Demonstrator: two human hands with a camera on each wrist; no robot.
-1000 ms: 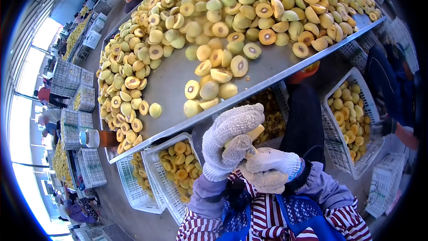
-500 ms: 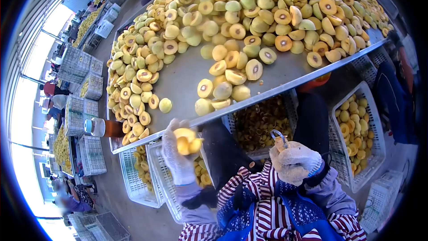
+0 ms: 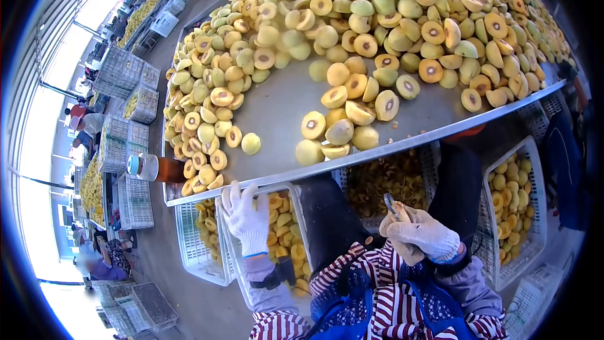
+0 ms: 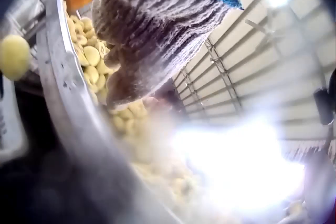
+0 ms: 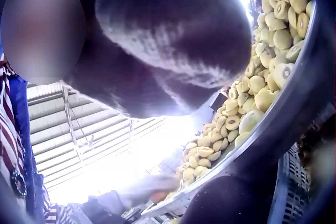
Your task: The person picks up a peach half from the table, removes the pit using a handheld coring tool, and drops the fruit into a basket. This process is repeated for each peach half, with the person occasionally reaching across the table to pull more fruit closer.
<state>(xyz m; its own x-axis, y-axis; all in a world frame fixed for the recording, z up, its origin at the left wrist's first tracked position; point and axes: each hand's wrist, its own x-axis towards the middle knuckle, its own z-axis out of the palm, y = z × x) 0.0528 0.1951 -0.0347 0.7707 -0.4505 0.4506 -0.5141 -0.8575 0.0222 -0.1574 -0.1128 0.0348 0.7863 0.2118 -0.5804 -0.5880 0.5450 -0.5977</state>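
My left hand (image 3: 245, 220), in a knit work glove, has its fingers extended over a white crate (image 3: 221, 226) of pitted yellow peach halves (image 3: 283, 226), close to the table edge. In the left wrist view a single peach half (image 4: 14, 57) shows apart from the glove, above the crate's rim. My gloved right hand (image 3: 421, 237) grips a small pitting tool (image 3: 391, 204) with a looped metal end, in front of my lap. On the metal table (image 3: 270, 119) lie many halved peaches (image 3: 358, 113), several with brown pit centres showing.
Between my knees stands a crate of dark scraps (image 3: 384, 182). Another crate (image 3: 540, 214) of peach halves is at the right. A jar of amber liquid (image 3: 157, 168) sits at the table's left corner. Beyond are stacked crates (image 3: 119, 72) and other people.
The hands were together over a peach half; then the left hand carried peach pieces left toward the crate. Now it has let go. The right hand keeps the pitting tool near the lap.
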